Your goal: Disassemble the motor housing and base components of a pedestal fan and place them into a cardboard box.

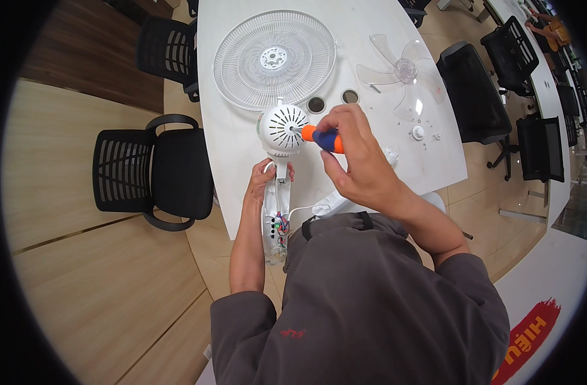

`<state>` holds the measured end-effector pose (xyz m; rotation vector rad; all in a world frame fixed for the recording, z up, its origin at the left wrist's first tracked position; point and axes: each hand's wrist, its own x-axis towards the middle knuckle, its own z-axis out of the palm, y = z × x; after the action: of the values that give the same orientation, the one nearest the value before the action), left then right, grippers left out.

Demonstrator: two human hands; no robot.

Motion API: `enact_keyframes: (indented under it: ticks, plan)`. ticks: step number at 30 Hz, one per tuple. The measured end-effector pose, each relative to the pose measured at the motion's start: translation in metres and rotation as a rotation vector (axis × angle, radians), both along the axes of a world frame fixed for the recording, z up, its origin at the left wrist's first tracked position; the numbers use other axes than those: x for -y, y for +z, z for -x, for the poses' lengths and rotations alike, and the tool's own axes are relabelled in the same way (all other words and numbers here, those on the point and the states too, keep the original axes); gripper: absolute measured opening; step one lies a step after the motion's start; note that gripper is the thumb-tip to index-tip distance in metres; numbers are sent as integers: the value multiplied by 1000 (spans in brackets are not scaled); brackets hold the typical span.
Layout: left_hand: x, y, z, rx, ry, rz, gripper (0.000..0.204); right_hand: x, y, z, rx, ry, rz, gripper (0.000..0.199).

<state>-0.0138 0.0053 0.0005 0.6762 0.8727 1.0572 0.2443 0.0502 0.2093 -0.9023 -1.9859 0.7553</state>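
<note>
My right hand (364, 160) is closed around an orange and blue screwdriver (325, 138). Its shaft meets the slotted back of a white, round fan motor housing (276, 133), near the centre. Whether the tip sits in a screw cannot be seen. Below the housing, my left hand (259, 184) wraps round the white neck of the fan (282, 171). The opened column (268, 221) hangs past the table edge towards me, showing coloured wires (281, 226) and black buttons. A white cable runs from it to a white elongated part (332, 203) by my waist.
On the white table (226, 186) lie a round fan grille (242, 70), a clear fan blade (405, 70), and several small screws beside a white knob-like part (418, 133). Two dark round holes (316, 104) pierce the tabletop. Black chairs (181, 170) stand on both sides.
</note>
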Motion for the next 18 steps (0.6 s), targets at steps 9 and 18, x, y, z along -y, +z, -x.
enact_keyframes:
  ticks: [9, 18]
  plan:
    - [0, 0, 0, -36, 16, -13, 57, 2, -3, 0, 17, -8, 99, 44]
    - [-1, -1, 1, -38, 20, -24, 57, 0, -5, 3, -16, -54, 116, 49]
